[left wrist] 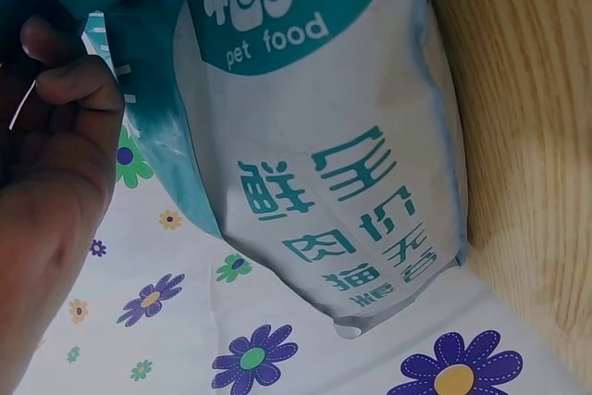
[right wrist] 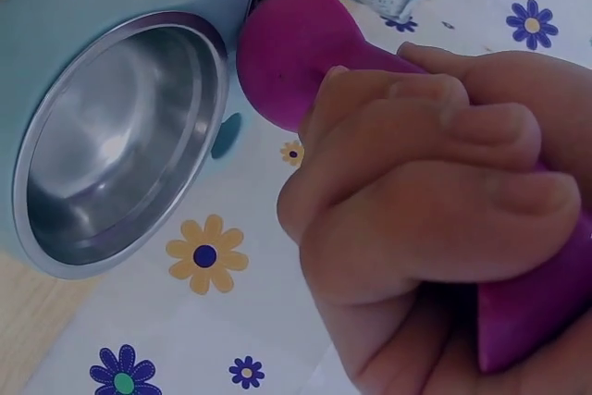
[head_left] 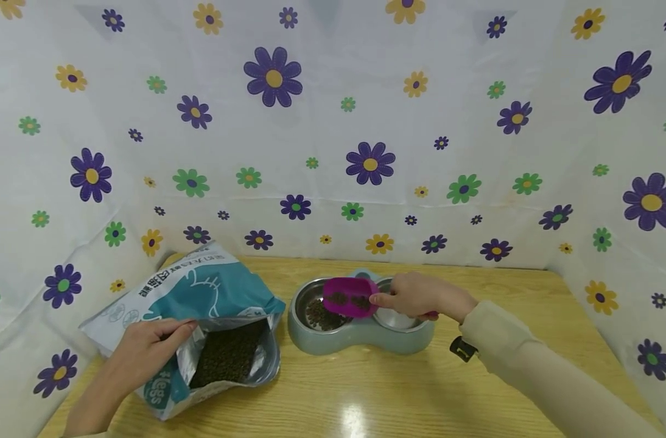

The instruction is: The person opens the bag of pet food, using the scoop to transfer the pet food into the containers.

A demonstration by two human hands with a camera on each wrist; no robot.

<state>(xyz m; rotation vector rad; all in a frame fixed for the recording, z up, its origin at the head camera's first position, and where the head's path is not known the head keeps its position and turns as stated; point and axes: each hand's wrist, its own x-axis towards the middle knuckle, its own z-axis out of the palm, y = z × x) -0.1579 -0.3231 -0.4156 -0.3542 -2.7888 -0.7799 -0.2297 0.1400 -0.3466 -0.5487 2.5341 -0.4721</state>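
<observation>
The magenta scoop (head_left: pixel 349 286) lies to the left of the right hand (head_left: pixel 415 295), its long axis running nearly parallel to the far edge of the tabletop (head_left: pixel 530 316), handle to the right and mouth to the left. That mouth sits above the right side of the left steel bowl (head_left: pixel 310 293), and this overlap looks like the relation that matters: a little more reach leftward would centre the scoop over the bowl. Some kibble is in the scoop and some lies in the bowl; whether scoop and rim touch, I cannot tell.

The right hand is clamped round the scoop's handle, its wrist above the right steel bowl (head_left: pixel 393 319) of the pale blue double feeder (head_left: pixel 360 340), which stands near the middle of the tabletop's far edge. This hand is clearly the nearer one to both bowls.

The left hand (head_left: pixel 152 347) has thumb and fingers together, pinching the rim of the pet food bag (head_left: pixel 218 292). The bag lies along the tabletop's left edge, just beside the feeder, its opening facing the near edge with kibble inside
</observation>
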